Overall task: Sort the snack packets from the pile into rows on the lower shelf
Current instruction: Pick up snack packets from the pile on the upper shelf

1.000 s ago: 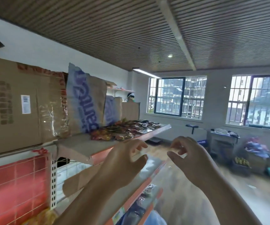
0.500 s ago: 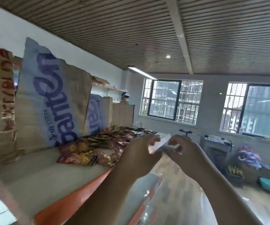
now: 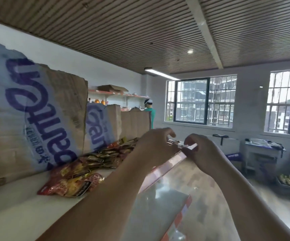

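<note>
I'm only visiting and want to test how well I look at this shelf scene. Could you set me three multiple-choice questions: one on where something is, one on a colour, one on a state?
1. Where does the pile of snack packets lie?
A) on the floor
B) on the upper shelf, in front of the cardboard sheets
C) on a window sill

2. What colour is the big lettering on the cardboard?
A) green
B) yellow
C) purple-blue

3. How are the cardboard sheets set?
A) standing on edge
B) lying flat
C) rolled up

Answers:
1. B: the packets lie on the shelf top right in front of the sheets.
2. C: the large letters are purple-blue on a pale ground.
3. A: they stand on edge along the back of the shelf.
</note>
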{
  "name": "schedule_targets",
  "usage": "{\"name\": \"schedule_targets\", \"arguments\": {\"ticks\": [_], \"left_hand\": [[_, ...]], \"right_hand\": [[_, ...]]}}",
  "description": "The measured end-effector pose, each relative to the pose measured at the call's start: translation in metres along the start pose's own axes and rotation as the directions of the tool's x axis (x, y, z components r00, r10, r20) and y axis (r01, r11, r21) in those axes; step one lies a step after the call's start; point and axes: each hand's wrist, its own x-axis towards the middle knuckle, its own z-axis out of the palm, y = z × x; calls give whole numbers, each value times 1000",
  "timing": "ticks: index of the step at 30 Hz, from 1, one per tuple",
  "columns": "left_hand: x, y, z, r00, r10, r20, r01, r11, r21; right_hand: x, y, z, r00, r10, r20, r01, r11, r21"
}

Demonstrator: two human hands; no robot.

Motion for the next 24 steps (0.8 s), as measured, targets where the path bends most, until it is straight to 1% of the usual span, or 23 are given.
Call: {"name": "schedule_targets", "arguments": {"ticks": [3,5,9,11,16,20,22,24], "left_hand": [[16,-16,0,997,-72,27,68,990,122],[26,-27,1,991,-133,33,125,977,174],[46,-42,6,968,-247,-28,247,941,233],[58,-49,11,945,-322,-51,323,903,283],[66,-59,22,844,-537,-8,490,764,418],[63,-65,33,741,-671,-7,591,648,479],[63,-69,39,703,-711,-34,621,589,517],[61,-73,46,682,-725,-96,632,519,575]], "right_hand": [[25,27,14,1000,-23,15,22,998,62],[44,48,23,998,-53,29,50,994,95],[85,84,39,982,-152,111,132,977,168],[105,100,44,968,-199,150,169,966,194],[142,129,57,912,-340,230,294,932,212],[160,139,83,876,-381,295,315,916,248],[168,141,97,858,-409,311,341,906,252],[174,137,111,838,-439,324,365,892,267]]}}
